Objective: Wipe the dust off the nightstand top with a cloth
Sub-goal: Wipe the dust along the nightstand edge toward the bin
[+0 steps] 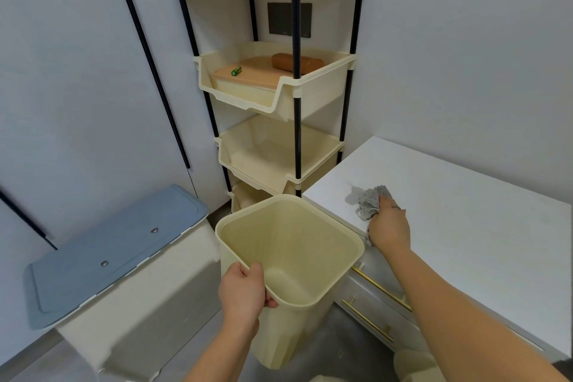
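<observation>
The white nightstand top (459, 214) fills the right side of the head view. A crumpled grey cloth (370, 200) lies on it near the front left corner, and my right hand (387, 226) grips it against the surface. A faint grey smear of dust shows just left of the cloth. My left hand (245, 288) grips the near rim of an empty cream plastic bin (297, 245), held up beside the nightstand's left edge, its opening facing me.
A cream tiered shelf rack (279, 87) with black posts stands behind the bin; its upper tray holds a battery and a brown pouch. A storage box with a blue lid (117, 251) sits at the left. Brass drawer handles (381, 288) run along the nightstand front.
</observation>
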